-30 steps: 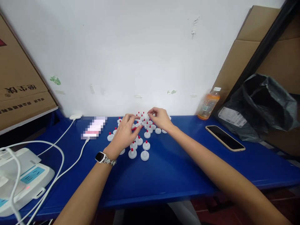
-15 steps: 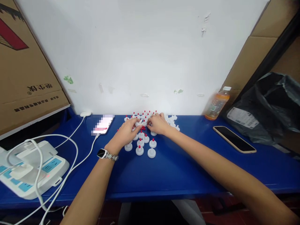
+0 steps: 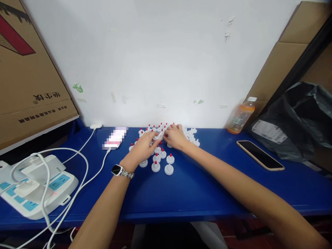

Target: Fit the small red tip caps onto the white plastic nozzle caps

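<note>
My left hand (image 3: pixel 143 147), with a watch on its wrist, is closed on a white nozzle cap (image 3: pixel 157 137), which lies tilted between thumb and fingers. Right beside it, my right hand (image 3: pixel 176 135) has its fingertips pinched together close to that cap. What those fingertips hold, if anything, is too small to make out. Around both hands stand many white nozzle caps with red tips, such as the cap (image 3: pixel 156 166) in front. One front cap (image 3: pixel 169 169) shows no red tip. Plain white caps (image 3: pixel 192 135) lie heaped behind my right wrist.
On the blue table (image 3: pixel 197 193), a power strip (image 3: pixel 38 193) with looping white cables sits left, near a charging phone (image 3: pixel 115 137). To the right are an orange drink bottle (image 3: pixel 241 116), a dark-screened phone (image 3: pixel 260 155) and a black plastic bag (image 3: pixel 287 121). A white wall (image 3: pixel 166 62) rises behind.
My left hand has moved slightly right, bringing the white cap closer to my right fingertips. Small loose red tips seen between the hands before are now mostly covered. The view has shifted a little.
</note>
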The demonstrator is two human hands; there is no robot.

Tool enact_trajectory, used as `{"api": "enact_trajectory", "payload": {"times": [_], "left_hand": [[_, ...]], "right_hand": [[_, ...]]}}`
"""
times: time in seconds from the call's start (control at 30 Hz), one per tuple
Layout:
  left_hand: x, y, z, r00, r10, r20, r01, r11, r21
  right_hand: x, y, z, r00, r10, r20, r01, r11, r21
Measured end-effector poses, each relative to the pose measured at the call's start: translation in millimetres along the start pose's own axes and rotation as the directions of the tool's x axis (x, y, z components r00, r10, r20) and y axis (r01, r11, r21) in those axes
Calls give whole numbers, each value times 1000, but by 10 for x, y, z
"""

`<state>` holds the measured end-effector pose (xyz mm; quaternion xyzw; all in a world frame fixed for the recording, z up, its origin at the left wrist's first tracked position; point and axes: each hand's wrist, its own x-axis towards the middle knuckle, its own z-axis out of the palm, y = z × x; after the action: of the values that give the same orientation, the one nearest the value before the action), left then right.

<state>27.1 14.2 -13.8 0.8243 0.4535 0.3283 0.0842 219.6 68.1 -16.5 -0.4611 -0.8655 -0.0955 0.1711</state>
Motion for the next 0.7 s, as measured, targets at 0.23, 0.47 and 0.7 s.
{"api": "enact_trajectory", "payload": {"times": [0.23,0.47,0.7], "left_hand": [[3,1,37,1000,13,-2,-13,1000,-23],[2,7,22,1000,3,11,-3,1000,-7],[-3,18,39,1000,-7,20,7,1000,-3]], "right_hand": [[-129,67,-44,999,33,-40,-29,994,110],[-225,106,-86,999,-17,45,16,999,31],[-287,177,-124,1000,-1,9,1,1000,-24]]}}
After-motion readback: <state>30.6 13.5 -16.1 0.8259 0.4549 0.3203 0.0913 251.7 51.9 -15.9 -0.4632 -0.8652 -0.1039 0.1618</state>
